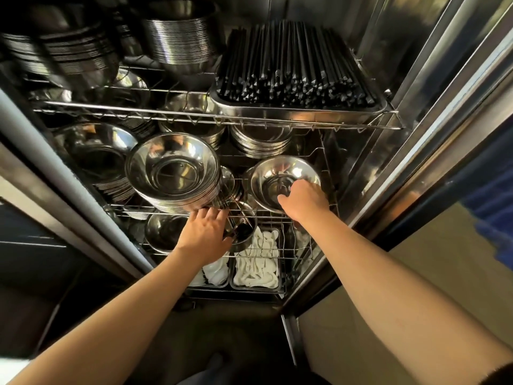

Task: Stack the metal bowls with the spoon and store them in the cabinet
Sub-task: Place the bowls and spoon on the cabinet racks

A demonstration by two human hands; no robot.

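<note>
I look into an open steel cabinet with wire shelves. My right hand [302,200] grips the near rim of a shiny metal bowl [277,173] on the right of the middle shelf [305,215], fingers inside it. A tall stack of metal bowls [172,173] stands to its left. My left hand [205,232] rests at the shelf's front wire under that stack, fingers spread, holding nothing I can see. Just right of it a dark spoon-like utensil [241,232] lies in a small bowl on the lower shelf.
The top shelf carries more bowl stacks [180,37] and a tray of black chopsticks [294,68]. Lower trays hold white spoons [258,262]. Another bowl [163,232] sits lower left. The cabinet door frame [416,134] stands at right.
</note>
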